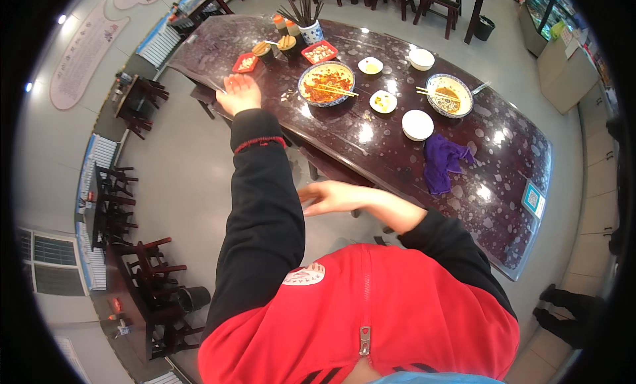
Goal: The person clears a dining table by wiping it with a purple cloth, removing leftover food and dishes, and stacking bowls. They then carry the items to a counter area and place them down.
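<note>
So the left hand (pixel 240 93) is stretched way out, fingers spread wide and flat, resting on the near edge of the long dark glossy worktop (pixel 397 152), holding nothing. Just at its 12 o'clock sits a small red square dish (pixel 245 63) with some pale food in it, close to the fingertips but not touching as far as I can see. The right hand (pixel 328 197) hangs open and empty in front of the body, off the worktop edge, fingers loosely extended.

Further along at about 2 o'clock from the left hand there's a big patterned bowl of red oily leftovers (pixel 326 83) with wooden chopsticks (pixel 338 90) laid across it. Past that, a second patterned bowl (pixel 450 95), also with chopsticks on it, a plain white round bowl (pixel 418 125), and a crumpled purple cloth (pixel 442 161) lying just below the white bowl.
</note>
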Motion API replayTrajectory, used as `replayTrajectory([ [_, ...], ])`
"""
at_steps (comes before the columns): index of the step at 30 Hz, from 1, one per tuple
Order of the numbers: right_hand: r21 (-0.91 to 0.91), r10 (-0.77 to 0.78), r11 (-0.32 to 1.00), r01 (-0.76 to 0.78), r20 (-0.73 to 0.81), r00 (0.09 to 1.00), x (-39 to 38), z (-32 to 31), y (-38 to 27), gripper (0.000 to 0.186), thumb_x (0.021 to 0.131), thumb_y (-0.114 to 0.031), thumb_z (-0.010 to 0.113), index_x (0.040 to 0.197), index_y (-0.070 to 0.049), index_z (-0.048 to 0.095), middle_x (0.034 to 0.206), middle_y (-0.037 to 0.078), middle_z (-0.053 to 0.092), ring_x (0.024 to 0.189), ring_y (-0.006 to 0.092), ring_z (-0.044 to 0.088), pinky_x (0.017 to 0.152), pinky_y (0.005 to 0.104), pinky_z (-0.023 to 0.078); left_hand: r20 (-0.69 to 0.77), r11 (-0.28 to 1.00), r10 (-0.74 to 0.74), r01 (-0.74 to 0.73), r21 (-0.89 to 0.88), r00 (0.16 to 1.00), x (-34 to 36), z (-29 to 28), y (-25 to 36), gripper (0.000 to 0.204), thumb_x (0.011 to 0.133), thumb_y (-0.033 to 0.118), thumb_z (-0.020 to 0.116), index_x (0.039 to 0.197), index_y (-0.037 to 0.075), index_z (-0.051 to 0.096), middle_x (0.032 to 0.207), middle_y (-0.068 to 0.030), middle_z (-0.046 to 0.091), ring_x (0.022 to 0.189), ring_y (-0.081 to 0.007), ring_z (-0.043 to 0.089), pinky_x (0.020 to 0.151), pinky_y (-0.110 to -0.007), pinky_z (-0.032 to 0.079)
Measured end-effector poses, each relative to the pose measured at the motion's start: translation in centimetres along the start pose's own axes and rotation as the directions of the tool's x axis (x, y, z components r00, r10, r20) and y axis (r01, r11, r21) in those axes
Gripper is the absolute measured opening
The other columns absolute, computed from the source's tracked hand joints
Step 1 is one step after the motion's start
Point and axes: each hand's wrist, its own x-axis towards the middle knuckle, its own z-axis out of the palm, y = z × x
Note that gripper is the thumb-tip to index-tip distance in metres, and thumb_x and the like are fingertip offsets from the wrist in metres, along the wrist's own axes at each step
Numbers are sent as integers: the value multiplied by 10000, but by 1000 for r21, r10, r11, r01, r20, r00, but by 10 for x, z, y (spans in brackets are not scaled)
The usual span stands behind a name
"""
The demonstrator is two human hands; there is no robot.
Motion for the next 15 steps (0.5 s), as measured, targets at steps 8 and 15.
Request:
replayTrajectory([
  [8,71,-321,945,320,6,947,24,56,-34,288,803,-111,599,1061,16,594,928,142,657,883,191,610,805,326,471,-68,994,37,-44,-102,997,5,43,48,446,877,517,383,801,104,536,747,1,541,700,-149,527,661,-327,456],
  [15,-431,-255,840,330,223,941,99,17,-37,209,747,-75,567,930,8,625,866,184,640,779,331,616,683,381,482,-167,996,29,-43,-78,985,91,50,37,385,876,470,402,815,110,522,727,6,512,656,-133,505,629,-303,446],
])
